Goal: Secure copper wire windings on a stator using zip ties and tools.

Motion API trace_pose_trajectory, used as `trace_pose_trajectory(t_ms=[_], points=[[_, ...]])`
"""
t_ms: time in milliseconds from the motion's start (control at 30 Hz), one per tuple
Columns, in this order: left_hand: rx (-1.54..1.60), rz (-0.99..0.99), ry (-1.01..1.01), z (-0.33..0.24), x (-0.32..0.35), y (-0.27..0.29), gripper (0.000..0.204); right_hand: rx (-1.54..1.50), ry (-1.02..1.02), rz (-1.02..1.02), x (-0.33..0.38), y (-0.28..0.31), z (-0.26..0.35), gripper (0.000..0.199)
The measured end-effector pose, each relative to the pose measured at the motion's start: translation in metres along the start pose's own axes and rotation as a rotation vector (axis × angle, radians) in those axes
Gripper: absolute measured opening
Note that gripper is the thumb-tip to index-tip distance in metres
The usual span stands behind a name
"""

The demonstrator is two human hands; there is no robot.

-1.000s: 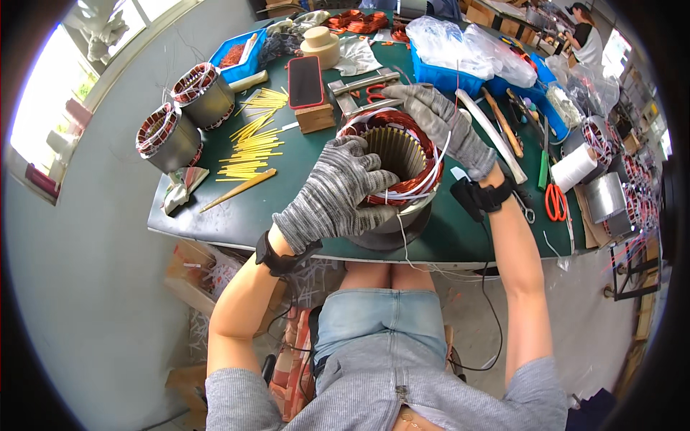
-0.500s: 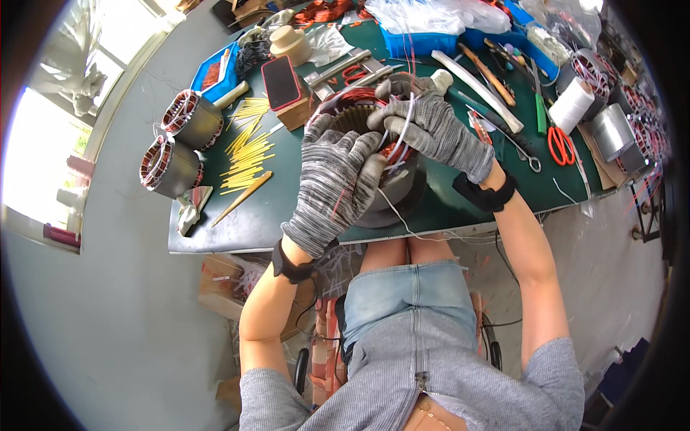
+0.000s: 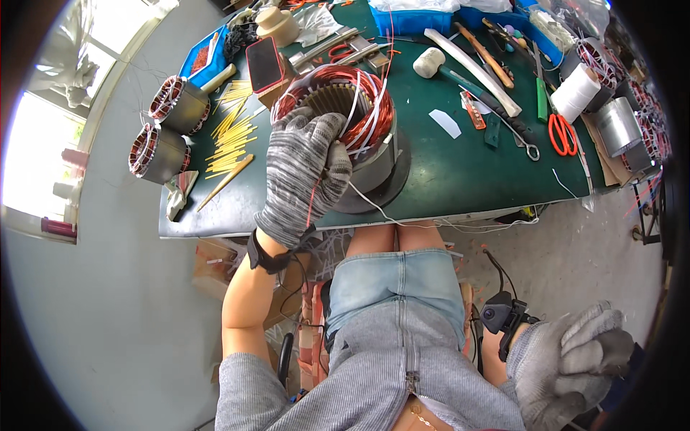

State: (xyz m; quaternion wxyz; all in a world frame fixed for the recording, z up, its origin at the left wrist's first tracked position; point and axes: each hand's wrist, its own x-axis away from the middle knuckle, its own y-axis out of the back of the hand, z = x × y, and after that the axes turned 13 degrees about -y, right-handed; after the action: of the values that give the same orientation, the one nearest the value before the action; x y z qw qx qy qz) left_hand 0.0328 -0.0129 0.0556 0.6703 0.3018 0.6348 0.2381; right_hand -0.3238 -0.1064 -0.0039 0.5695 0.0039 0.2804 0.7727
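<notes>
The stator (image 3: 345,115) stands on a round base (image 3: 381,183) near the front edge of the workbench (image 3: 460,172), about midway along it. The left hand (image 3: 302,169) lies on the stator's front left side, at the winding. The right hand (image 3: 568,363) is off the bench, low beside the person's right hip. Two smaller stators (image 3: 169,126) sit at the bench's left edge, with a scatter of sticks (image 3: 230,140) between them and the big stator. A mallet (image 3: 449,68) lies behind and to the right of the stator; scissors (image 3: 562,133) and a roll of tape (image 3: 578,92) lie toward the right edge. A tray (image 3: 410,18) stands along the back edge.
</notes>
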Motion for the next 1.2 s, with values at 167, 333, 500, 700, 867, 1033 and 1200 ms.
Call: trace_pose_trajectory(t_ms=[167, 333, 500, 700, 867, 1033, 1200], points=[[-0.076, 0.12, -0.068, -0.014, -0.01, -0.012, 0.033, 0.07, 0.005, -0.115, 0.0, 0.013, -0.007, 0.02], [-0.034, 0.05, -0.129, 0.003, 0.014, -0.016, 0.031, 0.251, 0.074, -0.315, -0.055, 0.0, -0.02, 0.02], [0.072, 0.077, -0.063, 0.007, 0.007, -0.006, 0.044, 0.534, -0.056, -0.221, -0.063, -0.003, -0.14, 0.016], [0.093, 0.095, -0.093, 0.01, 0.003, -0.002, 0.038, 0.418, -0.071, -0.114, -0.053, -0.006, -0.179, 0.017], [0.169, -0.029, -0.036, 0.015, 0.012, -0.01, 0.031, -0.106, -0.313, 0.182, -0.049, -0.014, -0.054, 0.012], [0.294, -0.089, -0.054, 0.024, 0.005, -0.005, 0.013, -0.338, 0.184, 0.324, -0.07, -0.1, 0.024, 0.007], [0.501, 0.046, 0.244, 0.015, -0.002, 0.008, 0.03, -0.297, 0.056, 0.596, -0.091, -0.135, 0.042, 0.009]])
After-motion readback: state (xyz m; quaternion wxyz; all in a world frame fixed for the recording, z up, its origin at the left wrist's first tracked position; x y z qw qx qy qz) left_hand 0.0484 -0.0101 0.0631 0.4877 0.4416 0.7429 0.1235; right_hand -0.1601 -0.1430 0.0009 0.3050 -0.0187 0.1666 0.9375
